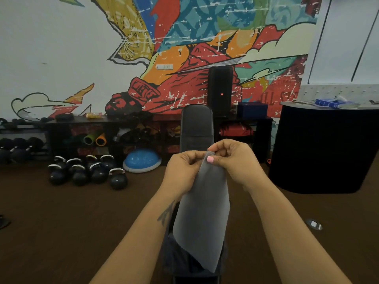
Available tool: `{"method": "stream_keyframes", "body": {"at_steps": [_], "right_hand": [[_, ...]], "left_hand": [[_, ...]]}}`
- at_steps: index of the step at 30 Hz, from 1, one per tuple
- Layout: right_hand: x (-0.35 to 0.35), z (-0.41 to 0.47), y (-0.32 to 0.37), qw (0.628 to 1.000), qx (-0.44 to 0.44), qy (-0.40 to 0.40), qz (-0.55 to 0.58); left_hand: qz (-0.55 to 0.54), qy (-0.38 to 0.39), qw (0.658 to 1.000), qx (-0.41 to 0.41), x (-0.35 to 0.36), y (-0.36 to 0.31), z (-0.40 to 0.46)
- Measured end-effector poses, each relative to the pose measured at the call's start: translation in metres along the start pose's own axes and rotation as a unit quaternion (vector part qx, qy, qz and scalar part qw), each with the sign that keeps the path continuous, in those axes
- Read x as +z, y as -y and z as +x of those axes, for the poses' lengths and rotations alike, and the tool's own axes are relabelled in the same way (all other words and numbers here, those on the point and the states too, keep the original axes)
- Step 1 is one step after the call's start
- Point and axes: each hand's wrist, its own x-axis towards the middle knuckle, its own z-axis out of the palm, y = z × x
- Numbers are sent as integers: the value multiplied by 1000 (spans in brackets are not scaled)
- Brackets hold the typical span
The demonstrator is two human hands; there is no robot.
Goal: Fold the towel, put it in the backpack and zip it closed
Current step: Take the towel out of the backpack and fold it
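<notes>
Both hands raised at centre frame, fingers curled tight. Left hand (182, 169) pinching the top edge of the grey towel (203, 218) from 9 o'clock; right hand (231, 160) pinching the same corner from 3 o'clock, thumbs nearly touching. Towel hanging down toward 6 o'clock, over the black padded bench (196, 128). Dark bundle (180, 257) lying on the bench beneath the towel's lower end; unclear whether the backpack.

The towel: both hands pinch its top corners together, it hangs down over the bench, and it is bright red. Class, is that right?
Not quite. The head view shows the towel is grey, not red. The left hand and right hand do pinch its top together above the bench.
</notes>
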Motion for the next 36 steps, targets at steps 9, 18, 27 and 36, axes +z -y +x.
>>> {"method": "stream_keyframes", "body": {"at_steps": [9, 18, 27, 36], "right_hand": [[-5, 14, -4, 999, 37, -25, 13], [-20, 38, 9, 995, 22, -92, -25], [-35, 52, 2, 983, 37, -179, -35], [-58, 51, -3, 954, 72, -291, -1]], "left_hand": [[66, 9, 994, 90, 1, 7, 2], [116, 148, 981, 39, 2, 18, 2], [207, 233, 949, -40, 1, 33, 2], [254, 118, 960, 3, -17, 59, 11]]}}
